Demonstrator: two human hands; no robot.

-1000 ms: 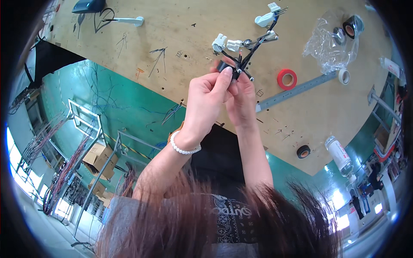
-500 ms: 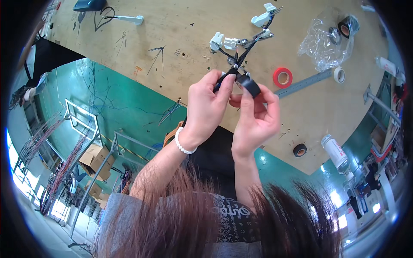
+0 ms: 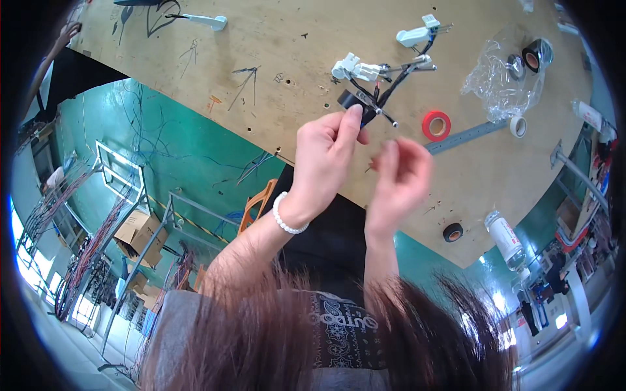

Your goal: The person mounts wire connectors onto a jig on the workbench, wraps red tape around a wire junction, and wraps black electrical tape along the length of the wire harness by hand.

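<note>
My left hand [image 3: 323, 156] is closed on the black-wrapped end of a wire harness [image 3: 392, 86], thumb on top. Against its fingertips sits a roll of black tape [image 3: 349, 99], on the far side of the wrapped stem. The harness branches away from me over metal pegs, with white plastic connectors [image 3: 355, 67] and another white connector [image 3: 414, 36] on its ends. My right hand [image 3: 399, 186] is apart from the harness, just to its near right. Its fingers are bent and smeared by motion, so whether they hold anything does not show.
On the wooden board lie a red tape roll [image 3: 436, 125], a steel ruler [image 3: 464, 137], a white tape roll [image 3: 518, 126] and another black tape roll [image 3: 452, 232]. A clear plastic bag [image 3: 499, 81] with dark rolls is at the far right. A bottle [image 3: 505, 238] lies beyond the right edge.
My right hand has let go of the black tape roll and drawn slightly down. The roll has passed from the stem's right side to its left, by my left fingertips.
</note>
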